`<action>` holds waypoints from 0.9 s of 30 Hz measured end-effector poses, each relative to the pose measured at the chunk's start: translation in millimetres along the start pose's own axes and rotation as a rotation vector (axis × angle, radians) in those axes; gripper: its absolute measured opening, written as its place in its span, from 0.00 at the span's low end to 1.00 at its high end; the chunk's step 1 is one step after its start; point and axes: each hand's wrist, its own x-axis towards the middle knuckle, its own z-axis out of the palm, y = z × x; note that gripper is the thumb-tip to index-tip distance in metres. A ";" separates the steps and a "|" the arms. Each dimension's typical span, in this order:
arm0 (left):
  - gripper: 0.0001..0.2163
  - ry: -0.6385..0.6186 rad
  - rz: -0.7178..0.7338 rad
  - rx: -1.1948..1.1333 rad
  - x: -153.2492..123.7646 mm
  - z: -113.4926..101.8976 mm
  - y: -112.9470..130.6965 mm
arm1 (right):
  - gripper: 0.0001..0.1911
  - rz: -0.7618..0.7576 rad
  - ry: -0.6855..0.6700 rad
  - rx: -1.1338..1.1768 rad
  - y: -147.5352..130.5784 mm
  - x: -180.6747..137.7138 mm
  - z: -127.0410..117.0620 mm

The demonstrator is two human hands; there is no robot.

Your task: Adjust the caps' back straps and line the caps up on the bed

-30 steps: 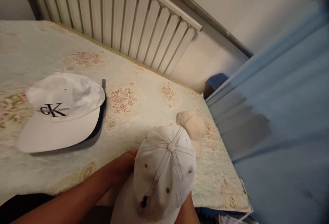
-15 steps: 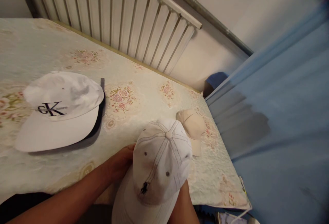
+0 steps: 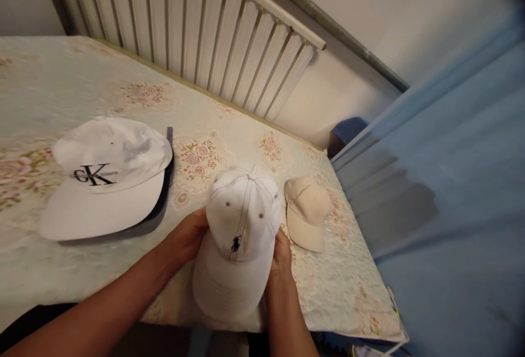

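The left hand (image 3: 189, 235) and right hand (image 3: 281, 256) clasp a white cap (image 3: 240, 236) from both sides, low over the flowered desk (image 3: 229, 144). A beige cap (image 3: 307, 209) lies just beside it at 3 o'clock; a larger lettered cap (image 3: 106, 176) lies well apart at 9 o'clock.

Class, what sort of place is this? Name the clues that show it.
Probably a room in a home: a white radiator stands against the wall, a floral cloth covers the surface, and caps lie on it, one white cap held by both hands.
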 end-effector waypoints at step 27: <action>0.16 0.114 0.039 -0.152 12.1 -16.1 4.0 | 0.15 0.067 0.031 0.189 15.6 15.7 -27.3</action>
